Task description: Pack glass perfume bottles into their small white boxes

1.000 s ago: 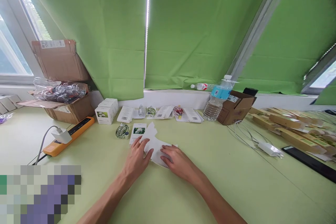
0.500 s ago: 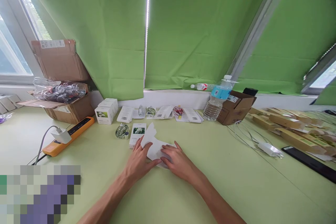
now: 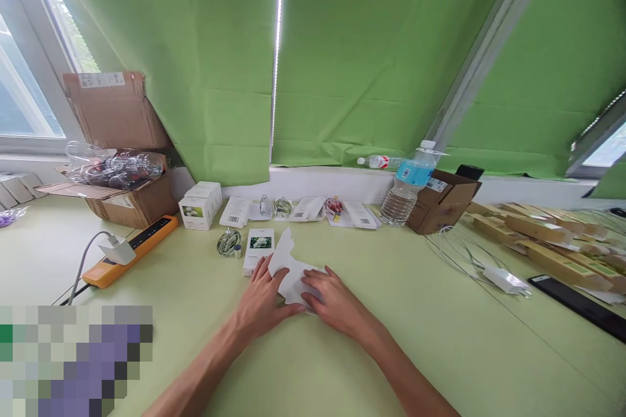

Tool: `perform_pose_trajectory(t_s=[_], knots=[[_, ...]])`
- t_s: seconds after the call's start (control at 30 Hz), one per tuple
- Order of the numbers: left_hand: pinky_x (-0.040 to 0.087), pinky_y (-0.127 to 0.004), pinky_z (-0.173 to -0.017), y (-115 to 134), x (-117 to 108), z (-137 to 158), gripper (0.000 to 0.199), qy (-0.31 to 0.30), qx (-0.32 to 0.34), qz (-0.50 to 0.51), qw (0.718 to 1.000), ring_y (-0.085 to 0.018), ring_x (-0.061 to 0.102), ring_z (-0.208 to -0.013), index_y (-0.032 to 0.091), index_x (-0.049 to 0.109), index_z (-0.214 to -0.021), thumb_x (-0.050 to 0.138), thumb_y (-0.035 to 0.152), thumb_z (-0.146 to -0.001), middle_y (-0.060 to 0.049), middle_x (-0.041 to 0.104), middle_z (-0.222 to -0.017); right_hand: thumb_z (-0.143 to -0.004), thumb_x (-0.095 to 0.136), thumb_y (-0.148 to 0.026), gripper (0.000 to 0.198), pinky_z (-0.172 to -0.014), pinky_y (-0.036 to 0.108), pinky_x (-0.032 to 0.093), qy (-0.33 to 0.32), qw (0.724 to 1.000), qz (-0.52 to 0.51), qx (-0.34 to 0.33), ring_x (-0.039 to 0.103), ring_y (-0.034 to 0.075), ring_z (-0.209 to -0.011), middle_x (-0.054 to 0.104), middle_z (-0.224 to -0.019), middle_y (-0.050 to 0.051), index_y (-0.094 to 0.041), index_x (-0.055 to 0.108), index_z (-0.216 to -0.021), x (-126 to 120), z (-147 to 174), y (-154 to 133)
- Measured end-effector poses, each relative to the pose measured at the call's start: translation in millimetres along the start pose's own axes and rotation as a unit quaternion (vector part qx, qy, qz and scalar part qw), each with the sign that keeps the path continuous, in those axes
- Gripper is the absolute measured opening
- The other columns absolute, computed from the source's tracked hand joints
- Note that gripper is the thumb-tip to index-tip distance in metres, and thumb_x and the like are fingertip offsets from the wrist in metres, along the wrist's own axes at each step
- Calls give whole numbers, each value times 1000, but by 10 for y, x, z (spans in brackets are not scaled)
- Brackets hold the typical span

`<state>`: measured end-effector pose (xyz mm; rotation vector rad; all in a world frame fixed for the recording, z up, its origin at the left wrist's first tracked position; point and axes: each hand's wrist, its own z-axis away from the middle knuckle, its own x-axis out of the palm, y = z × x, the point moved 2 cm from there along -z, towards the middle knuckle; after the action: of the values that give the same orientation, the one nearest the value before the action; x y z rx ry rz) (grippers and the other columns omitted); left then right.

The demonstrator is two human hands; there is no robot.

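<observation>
A folded piece of white paper (image 3: 288, 281) stands creased on the table in front of me, one pointed flap rising at its upper left. My left hand (image 3: 264, 293) is closed around its left side, with the thumb along the near edge. On the right, my right hand (image 3: 335, 300) grips the paper too, its fingertips pressed on the front face and one finger out past the top edge. Just behind my left fingers lies a white box with a flower picture (image 3: 259, 244). Next to that box sits a round clear glass bottle (image 3: 227, 242) with a small cap (image 3: 237, 251) beside it.
At the back are small white boxes (image 3: 198, 208), a red-toned glass bottle (image 3: 334, 206) and a large water bottle (image 3: 403, 192). An orange power strip (image 3: 100, 275) and an open carton (image 3: 134, 205) stand left; a white charger (image 3: 503, 280) and a phone (image 3: 577, 307) lie right.
The view has shifted slightly, so the scene sits a little further right. Both hands keep hold of the paper, which looks nearly the same.
</observation>
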<state>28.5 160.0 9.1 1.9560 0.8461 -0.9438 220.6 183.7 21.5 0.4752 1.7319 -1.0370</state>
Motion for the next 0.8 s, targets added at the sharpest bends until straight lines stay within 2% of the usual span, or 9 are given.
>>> perform_pose_trajectory(t_s=[0.33,0.8], knots=[[40,-52,-104,33,-34,-3,60,10,-7,-1,1000,-33,32,-139,25,54,-122,68,59,-75,-11,60,-128,-92,50,-31,32,-114,49,22,0,1000,13,-2,51,25,-127,58,-136,11,-21,66,-118,-4,-3,-11],[38,-53,-107,18,-11,-4,58,22,-4,2,1000,-32,39,-135,24,55,-121,64,61,-77,-11,63,-123,-92,51,-32,31,-114,49,24,6,1000,16,1,51,25,-127,58,-135,11,-22,66,-118,23,1,12]])
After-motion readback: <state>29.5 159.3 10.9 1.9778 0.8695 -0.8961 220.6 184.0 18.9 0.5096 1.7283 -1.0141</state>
